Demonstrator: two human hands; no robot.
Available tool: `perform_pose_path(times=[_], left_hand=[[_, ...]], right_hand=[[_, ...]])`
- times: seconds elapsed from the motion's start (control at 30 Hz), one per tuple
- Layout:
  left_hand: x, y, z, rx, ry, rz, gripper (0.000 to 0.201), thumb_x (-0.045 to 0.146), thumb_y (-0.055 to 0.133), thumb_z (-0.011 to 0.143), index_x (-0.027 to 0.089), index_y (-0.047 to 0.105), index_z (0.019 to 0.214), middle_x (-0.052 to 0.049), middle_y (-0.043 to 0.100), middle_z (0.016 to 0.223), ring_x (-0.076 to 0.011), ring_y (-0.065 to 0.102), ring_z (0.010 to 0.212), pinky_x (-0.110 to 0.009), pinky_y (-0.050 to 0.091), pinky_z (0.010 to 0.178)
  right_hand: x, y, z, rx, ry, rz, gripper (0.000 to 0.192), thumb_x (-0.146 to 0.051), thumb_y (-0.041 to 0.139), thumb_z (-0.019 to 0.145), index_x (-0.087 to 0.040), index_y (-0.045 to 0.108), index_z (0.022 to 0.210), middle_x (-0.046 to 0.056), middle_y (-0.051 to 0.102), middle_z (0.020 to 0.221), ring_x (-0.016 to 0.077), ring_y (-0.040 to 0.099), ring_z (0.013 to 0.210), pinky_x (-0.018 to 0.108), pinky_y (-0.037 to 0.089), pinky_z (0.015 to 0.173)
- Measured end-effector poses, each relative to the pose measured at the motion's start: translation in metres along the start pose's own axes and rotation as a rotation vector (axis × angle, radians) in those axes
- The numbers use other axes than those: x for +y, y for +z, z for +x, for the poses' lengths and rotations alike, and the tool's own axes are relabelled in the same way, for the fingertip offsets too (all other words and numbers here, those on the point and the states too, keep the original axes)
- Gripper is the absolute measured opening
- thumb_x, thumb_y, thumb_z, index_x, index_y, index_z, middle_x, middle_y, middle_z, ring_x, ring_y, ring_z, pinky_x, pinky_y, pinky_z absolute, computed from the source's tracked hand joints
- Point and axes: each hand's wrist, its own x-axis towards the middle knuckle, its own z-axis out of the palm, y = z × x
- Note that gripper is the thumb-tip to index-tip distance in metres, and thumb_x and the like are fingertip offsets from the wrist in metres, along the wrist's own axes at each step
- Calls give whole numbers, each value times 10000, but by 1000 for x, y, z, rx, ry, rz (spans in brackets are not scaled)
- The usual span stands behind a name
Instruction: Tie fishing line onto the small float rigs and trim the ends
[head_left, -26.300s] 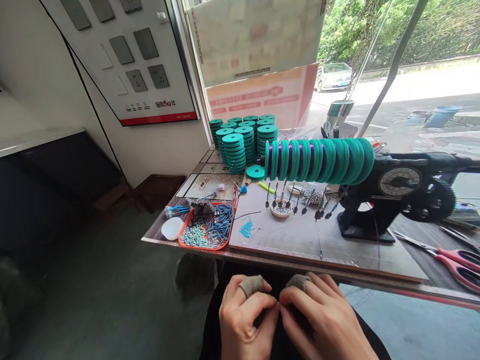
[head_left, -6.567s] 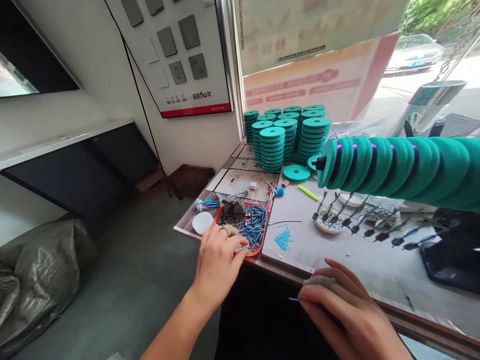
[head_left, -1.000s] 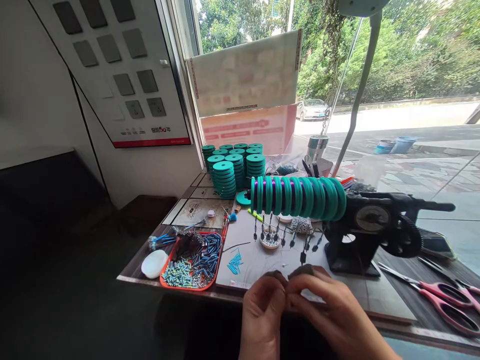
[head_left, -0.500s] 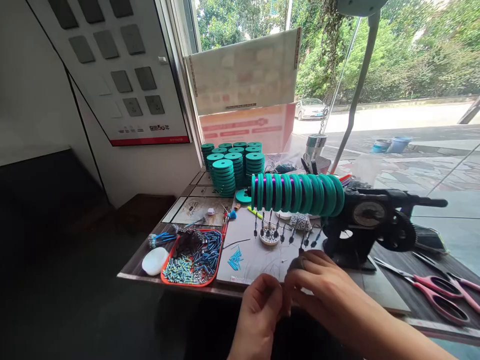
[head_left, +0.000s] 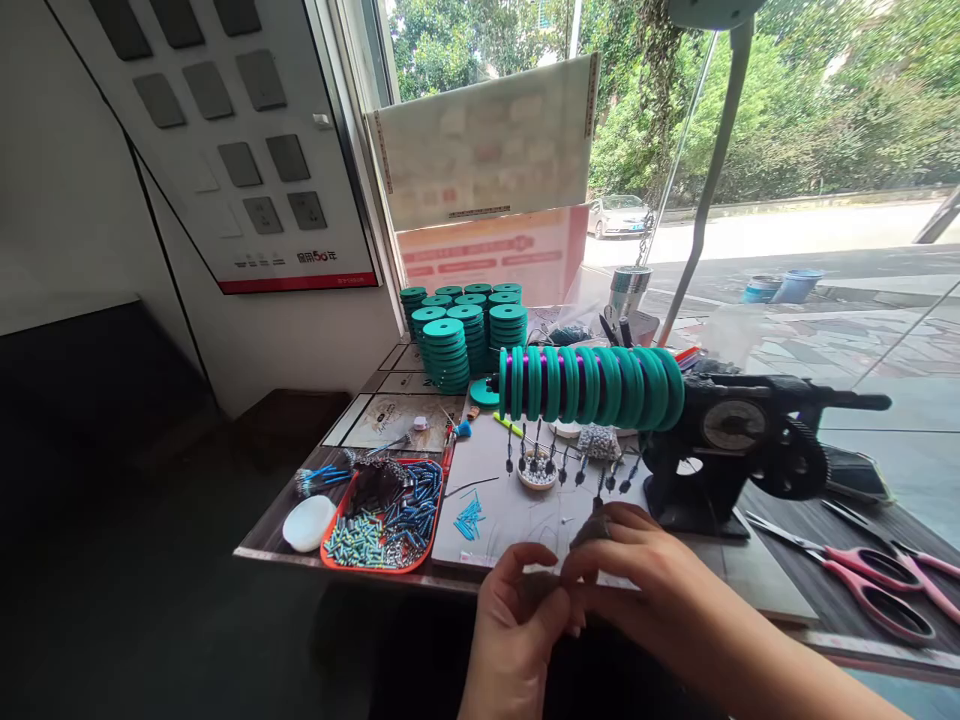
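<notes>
Presently, both hands are meeting at the near edge of the work table (head_left: 780, 590), directly in front of the winding machine (head_left: 720, 450). The left hand (head_left: 517, 620) is curling its fingers inward, with thumb and forefinger pinching together on something too small to identify. The right hand (head_left: 637, 580) is reaching across to the same spot; its fingertips are closing against those of the left, and a brown fingertip guard (head_left: 592, 528) is covering 1 finger. Whether a thread or a small fitting is sitting in the pinch cannot be told.

Judging by the hanging weights (head_left: 600, 500) dangling from the row of teal spools (head_left: 592, 385) on the machine shaft, the worked item is likely light, thin and limp, prone to slipping from bare skin. A hold at its very end, between pad and guard, is looking most secure.

Surrounding items:
1. An orange tray (head_left: 420, 560) of blue and silver beads is lying left of the hands.
2. A white oval pad (head_left: 308, 522) is resting just beside that tray.
3. Stacked teal discs (head_left: 457, 335) are standing at the far corner.
4. Pink-handled scissors (head_left: 885, 595) are lying well to the right.
</notes>
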Motion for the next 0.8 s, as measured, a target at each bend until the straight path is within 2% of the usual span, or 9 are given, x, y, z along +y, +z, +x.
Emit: perform_pose_path(times=[0.23, 0.33, 0.47, 0.63, 0.8], left_hand=[[-4, -3, 1, -47, 9, 66, 406, 347, 806, 622, 201, 569, 918, 46, 591, 533, -83, 495, 532, -217, 357, 589], [5, -2, -1, -47, -24, 134, 364, 357, 788, 643, 189, 600, 906, 44, 566, 552, -85, 475, 547, -215, 345, 585], [23, -1, -2, -99, -122, 343, 351, 426, 746, 667, 153, 688, 881, 7, 557, 633, -111, 470, 594, -241, 364, 610], [31, 2, -1, -140, -129, 469, 347, 486, 714, 673, 143, 680, 715, 3, 535, 633, -115, 450, 594, -241, 343, 600], [22, 1, 0, -185, -171, 412, 369, 483, 721, 667, 126, 637, 621, 8, 503, 588, -100, 412, 563, -228, 297, 563]], right_hand=[[0, -3, -1, -5, -37, 23, 185, -68, 680, 748, -219, 656, 643, -17, 643, 701, 151, 572, 774, 220, 455, 676], [2, -4, -2, 0, -97, -21, 193, -61, 638, 778, -208, 626, 654, -17, 647, 714, 153, 559, 770, 247, 449, 706], [6, -4, -3, -27, -101, -37, 181, -93, 566, 834, -209, 610, 702, -7, 634, 698, 173, 539, 764, 277, 438, 685], [8, -1, -6, -49, -132, -2, 214, -114, 510, 876, -205, 599, 704, 4, 632, 709, 179, 535, 777, 299, 425, 725], [8, 2, -5, -29, -173, 9, 215, -112, 524, 874, -202, 597, 692, 0, 610, 689, 169, 520, 748, 280, 432, 703]])
